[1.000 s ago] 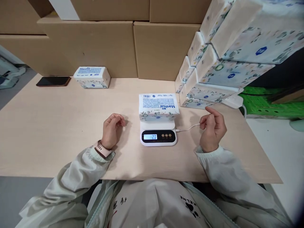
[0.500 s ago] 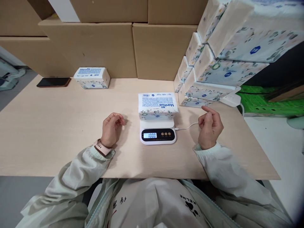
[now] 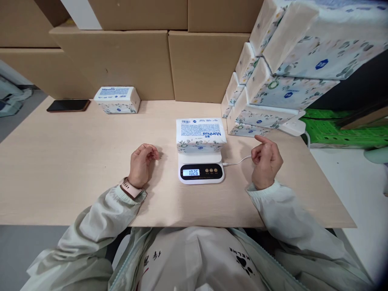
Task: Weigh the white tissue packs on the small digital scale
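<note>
A white kitchen scale (image 3: 201,178) stands on the table in front of me, its lit display reading 102.6. On its platform rests a white tissue pack (image 3: 201,135) with blue Manhua lettering and a leaf pattern. To the left of the scale, my left hand (image 3: 142,163) lies with its fingers curled loosely together, empty, a pink watch band on the wrist. My right hand (image 3: 266,163), on the other side by the white cable (image 3: 239,163), holds nothing visible. Its index finger is stretched out apart from the bent others. Neither hand touches the pack or scale.
Stacked tissue packs (image 3: 291,95) rise at the back right. Another tissue pack (image 3: 117,100) and a dark phone (image 3: 68,105) lie at the back left. Cardboard boxes (image 3: 209,66) wall off the rear edge. A green crate (image 3: 336,133) stands beyond the right edge.
The scale's display has gone from 100.0 to 102.6. Both hands and the pack stay in place; the view shifts slightly.
</note>
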The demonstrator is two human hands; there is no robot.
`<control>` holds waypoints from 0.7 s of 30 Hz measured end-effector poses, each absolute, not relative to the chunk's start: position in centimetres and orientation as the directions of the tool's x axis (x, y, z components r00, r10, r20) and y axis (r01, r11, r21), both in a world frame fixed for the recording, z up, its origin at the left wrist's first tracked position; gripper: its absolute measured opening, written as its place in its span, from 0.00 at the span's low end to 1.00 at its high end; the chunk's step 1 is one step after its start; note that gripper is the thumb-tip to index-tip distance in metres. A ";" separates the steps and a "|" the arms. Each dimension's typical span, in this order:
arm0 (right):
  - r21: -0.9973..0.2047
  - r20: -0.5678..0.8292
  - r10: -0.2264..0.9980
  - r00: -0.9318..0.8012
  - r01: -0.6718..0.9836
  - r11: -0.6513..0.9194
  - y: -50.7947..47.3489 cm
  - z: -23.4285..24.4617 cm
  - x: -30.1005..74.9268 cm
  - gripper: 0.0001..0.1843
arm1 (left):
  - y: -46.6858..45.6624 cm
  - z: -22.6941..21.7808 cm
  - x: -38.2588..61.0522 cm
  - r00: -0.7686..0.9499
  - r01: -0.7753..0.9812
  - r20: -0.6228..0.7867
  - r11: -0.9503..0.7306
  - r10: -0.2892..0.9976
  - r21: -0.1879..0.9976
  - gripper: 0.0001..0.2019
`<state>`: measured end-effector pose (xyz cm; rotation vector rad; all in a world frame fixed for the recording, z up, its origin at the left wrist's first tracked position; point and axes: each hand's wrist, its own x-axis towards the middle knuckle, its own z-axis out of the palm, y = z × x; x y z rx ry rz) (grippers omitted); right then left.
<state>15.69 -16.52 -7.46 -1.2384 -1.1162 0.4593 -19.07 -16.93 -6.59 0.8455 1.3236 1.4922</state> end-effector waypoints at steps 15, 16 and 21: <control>-0.914 0.397 0.823 0.407 0.257 0.314 -16.8 -7.3 15.6 0.27 | -16.7 -6.8 -19.5 -0.312 -0.218 -0.092 0.023 0.946 0.976 0.09; -0.916 0.394 0.825 0.406 0.247 0.316 -16.8 -7.3 15.6 0.27 | -16.7 -6.9 -19.5 -0.312 -0.218 -0.090 0.021 0.946 0.976 0.09; -0.918 0.387 0.841 0.378 0.238 0.316 -17.0 -7.2 15.2 0.28 | -16.8 -7.0 -19.5 -0.318 -0.211 -0.062 -0.007 0.946 0.977 0.12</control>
